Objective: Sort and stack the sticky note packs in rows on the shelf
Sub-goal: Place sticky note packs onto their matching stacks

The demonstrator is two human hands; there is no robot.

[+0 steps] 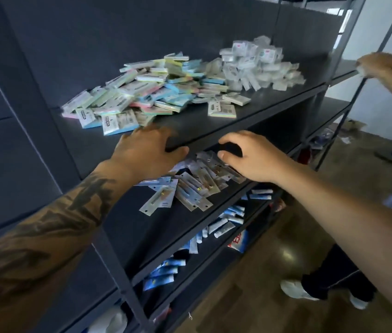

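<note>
A loose heap of pastel sticky note packs (147, 92) in clear wrappers covers the left and middle of a dark shelf (262, 102). One pack (222, 110) lies apart near the front edge. My left hand (147, 150) reaches to the shelf's front edge just below the heap, fingers spread and relaxed, holding nothing. My right hand (245, 157) hovers in front of the same edge, fingers loosely curled, holding nothing.
A pile of white and clear packets (260, 63) sits at the shelf's right end. The shelf below holds flat blister packs (190, 188); lower shelves hold blue and white tubes (226, 222). Another person's hand (380, 66) and legs (329, 280) are at the right.
</note>
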